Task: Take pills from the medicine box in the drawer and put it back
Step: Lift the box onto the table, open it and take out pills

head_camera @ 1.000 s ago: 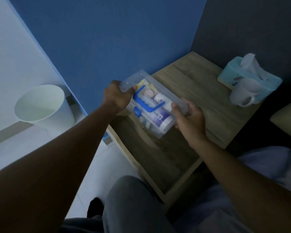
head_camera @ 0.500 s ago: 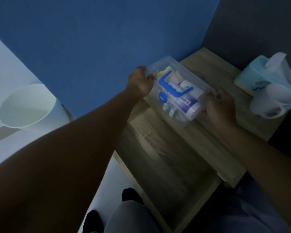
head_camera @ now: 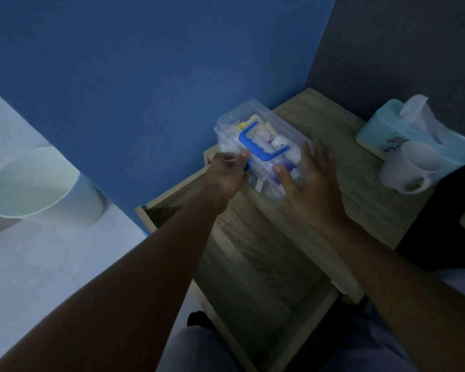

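Note:
The clear plastic medicine box (head_camera: 285,130) with a blue handle (head_camera: 255,150) stands on the wooden nightstand top (head_camera: 330,122), close to the blue wall. Small bottles and packets show through its lid. My left hand (head_camera: 226,175) pinches the box's near left edge, thumb and fingertips on the plastic. On the near right side is my right hand (head_camera: 312,189), fingers spread, with its thumb resting on the lid. Below both hands the drawer (head_camera: 266,277) is pulled out, and its inside looks dark and bare.
A light blue tissue box (head_camera: 381,130) and a white mug (head_camera: 411,167) stand at the right of the nightstand top. A white waste bin (head_camera: 38,189) is on the floor at the left. My knees are below the drawer front.
The box has gone from above the open drawer up onto the nightstand top. My right hand has loosened its grasp and spread its fingers; my left hand has shifted to the near left edge.

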